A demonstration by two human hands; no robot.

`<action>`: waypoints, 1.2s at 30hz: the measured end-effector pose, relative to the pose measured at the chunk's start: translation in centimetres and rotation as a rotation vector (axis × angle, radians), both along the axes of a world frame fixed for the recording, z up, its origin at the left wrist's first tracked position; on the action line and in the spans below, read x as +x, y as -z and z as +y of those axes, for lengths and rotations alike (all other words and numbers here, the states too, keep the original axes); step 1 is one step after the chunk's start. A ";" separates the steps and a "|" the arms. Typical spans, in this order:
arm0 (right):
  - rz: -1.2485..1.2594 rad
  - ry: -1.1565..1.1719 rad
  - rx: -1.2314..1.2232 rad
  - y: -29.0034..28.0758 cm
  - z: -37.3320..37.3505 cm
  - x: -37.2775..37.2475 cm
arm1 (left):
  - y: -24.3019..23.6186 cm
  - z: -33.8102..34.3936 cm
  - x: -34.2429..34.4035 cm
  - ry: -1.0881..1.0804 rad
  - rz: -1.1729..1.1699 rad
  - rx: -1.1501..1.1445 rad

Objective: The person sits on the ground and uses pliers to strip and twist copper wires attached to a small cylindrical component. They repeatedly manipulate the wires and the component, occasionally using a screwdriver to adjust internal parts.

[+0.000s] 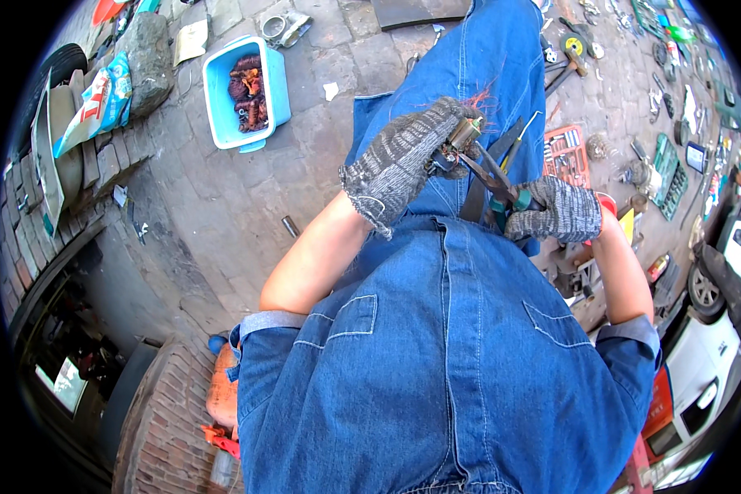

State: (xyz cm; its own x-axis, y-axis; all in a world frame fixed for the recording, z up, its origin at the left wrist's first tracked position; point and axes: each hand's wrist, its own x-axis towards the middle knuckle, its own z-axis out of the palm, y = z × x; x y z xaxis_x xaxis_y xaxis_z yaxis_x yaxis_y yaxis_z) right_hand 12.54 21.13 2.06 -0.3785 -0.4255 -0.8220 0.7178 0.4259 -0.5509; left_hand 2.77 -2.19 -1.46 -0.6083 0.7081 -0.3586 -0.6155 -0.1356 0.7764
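Over my lap, my left hand (403, 160), in a grey knitted glove, is closed around a small metal part (467, 132) with fine reddish wire strands sticking out of it. My right hand (556, 212), gloved the same way, grips a pair of pliers (500, 185) with teal handles. The dark jaws reach up to the underside of the metal part; whether they are clamped on it I cannot tell. My left fingers hide much of the part.
Ahead to the left stands a light blue plastic basin (281, 86) holding reddish-brown wire coils. A hammer (570, 67), a red socket case (566, 155) and a green tool case (671, 177) lie on the paving to the right. Further right is a white vehicle (704, 366).
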 end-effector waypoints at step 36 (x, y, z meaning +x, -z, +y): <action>-0.033 0.035 -0.210 2.2 0.9 0.9 | -0.1 0.4 -0.6 0.143 -0.024 0.021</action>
